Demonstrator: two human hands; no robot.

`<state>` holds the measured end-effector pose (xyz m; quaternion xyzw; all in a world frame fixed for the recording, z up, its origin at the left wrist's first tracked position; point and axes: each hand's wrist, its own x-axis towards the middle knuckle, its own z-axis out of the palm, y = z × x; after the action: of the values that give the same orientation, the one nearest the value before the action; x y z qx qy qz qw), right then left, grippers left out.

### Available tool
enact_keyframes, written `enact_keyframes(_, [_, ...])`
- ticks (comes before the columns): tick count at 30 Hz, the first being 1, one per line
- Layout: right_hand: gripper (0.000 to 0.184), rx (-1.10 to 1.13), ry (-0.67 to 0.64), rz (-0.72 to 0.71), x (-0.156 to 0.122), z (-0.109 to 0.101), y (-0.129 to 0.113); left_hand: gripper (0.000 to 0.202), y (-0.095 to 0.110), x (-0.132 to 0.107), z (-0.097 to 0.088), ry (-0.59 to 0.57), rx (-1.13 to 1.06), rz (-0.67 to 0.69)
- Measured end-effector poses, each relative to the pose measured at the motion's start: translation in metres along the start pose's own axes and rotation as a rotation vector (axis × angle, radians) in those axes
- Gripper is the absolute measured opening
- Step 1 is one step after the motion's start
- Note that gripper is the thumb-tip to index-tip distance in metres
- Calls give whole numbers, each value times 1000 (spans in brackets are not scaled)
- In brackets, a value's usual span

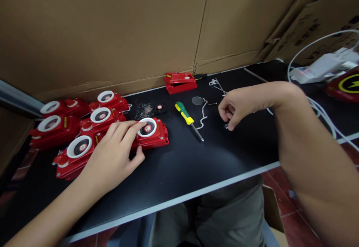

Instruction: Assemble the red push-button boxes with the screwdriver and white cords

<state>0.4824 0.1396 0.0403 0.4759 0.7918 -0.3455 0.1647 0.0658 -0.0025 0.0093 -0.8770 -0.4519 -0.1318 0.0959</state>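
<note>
My left hand (pixel 117 148) lies over a red housing with a white ring (pixel 161 134). Its fingers are stretched out across the top, a fingertip at the ring, with the thumb apart on the near side. Part of that housing is hidden under the hand. To the right, my right hand (pixel 234 106) bends down to the black tabletop, thumb and finger closed at a small shiny metal piece (pixel 226 126), too small to name. Between the hands lies a green and yellow screwdriver (pixel 185 115), its tip toward me.
Several similar red housings (pixel 57 127) stand at the left. A smaller red box (pixel 181 82), lid askew, sits by the cardboard (pixel 134 33). A round clear disc (pixel 198 100), white string (pixel 203 118) and pale crumbs (pixel 144 110) lie mid-table. White cables (pixel 322 116) run at the right.
</note>
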Motion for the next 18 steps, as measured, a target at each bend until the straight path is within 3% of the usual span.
enact_keyframes(7, [24, -39, -3, -35, 4, 3, -10, 46, 3, 0, 1, -4, 3, -49])
enact_keyframes(18, [22, 85, -39, 59, 6, 4, -8, 46, 2, 1, 2, 12, 15, -28])
